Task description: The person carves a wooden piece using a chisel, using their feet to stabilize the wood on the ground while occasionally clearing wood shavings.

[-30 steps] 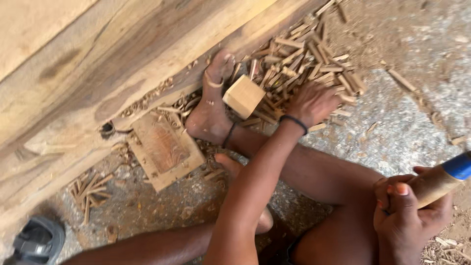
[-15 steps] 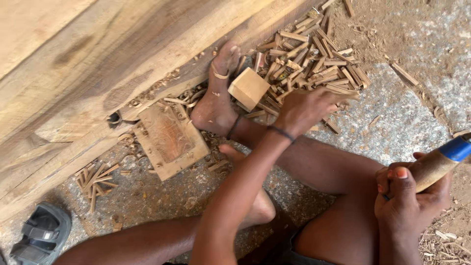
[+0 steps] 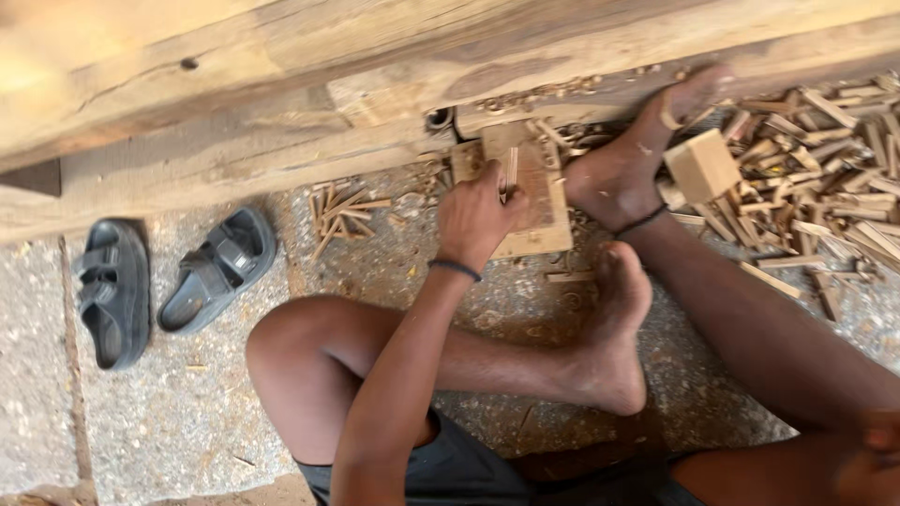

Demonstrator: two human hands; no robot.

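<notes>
Since half a second ago, the left hand [image 3: 478, 220] has left the pile of sticks [image 3: 825, 159] and come over to the flat board [image 3: 539, 211]. The head has turned too, so both dark sandals [image 3: 117, 290] now show on the ground [image 3: 56, 394].

From the head camera, the left hand is closed around a thin stick [image 3: 511, 173]. It holds the stick standing up on the flat board, right by the big wood beam [image 3: 375, 56]. One foot [image 3: 614, 178] rests beside the board, touching a small wood block [image 3: 701, 164]. The other foot [image 3: 614, 347] lies nearer the body.

It looks like the stick is being set in place on the board, ready to be worked. The next move needs the stick kept steady and the fingers kept out of the way.

Some things are hard to see. The right hand [image 3: 877, 454] is blurry and cut off at the corner, so I cannot tell if it is open or closed, or if it holds anything. The left hand covers the bottom of the stick. A small dark thing sits by the beam, above the board, and I cannot tell what it is.
</notes>
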